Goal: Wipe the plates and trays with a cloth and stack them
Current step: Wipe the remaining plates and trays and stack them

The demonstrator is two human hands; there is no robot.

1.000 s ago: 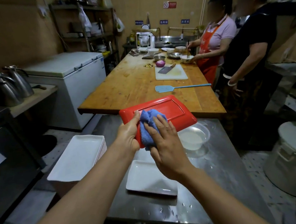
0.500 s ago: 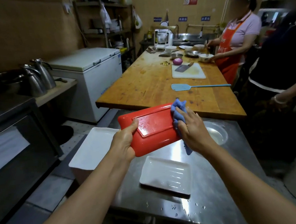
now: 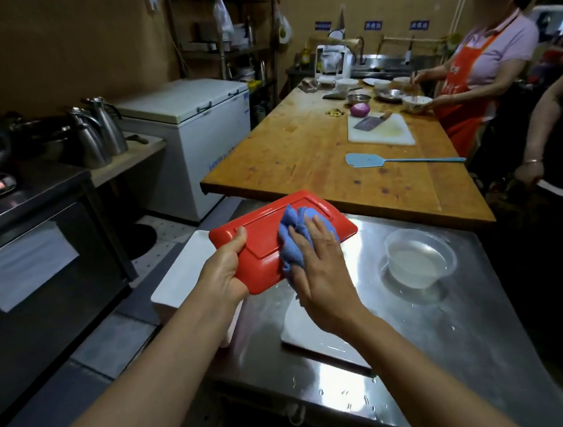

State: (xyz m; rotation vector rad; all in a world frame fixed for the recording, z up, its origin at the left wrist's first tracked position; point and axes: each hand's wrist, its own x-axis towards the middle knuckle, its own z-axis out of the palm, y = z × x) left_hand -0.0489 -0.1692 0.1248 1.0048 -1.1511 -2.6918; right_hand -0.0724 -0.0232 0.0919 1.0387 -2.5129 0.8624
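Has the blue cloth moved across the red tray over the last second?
Yes. The blue cloth under the right hand went from the red tray's left end, beside the left hand, to its right edge, then back toward the middle.

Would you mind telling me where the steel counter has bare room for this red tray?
Bare steel shows in front of the clear bowl, right of the white plate on the steel counter. The near left, by the white stack, is crowded.
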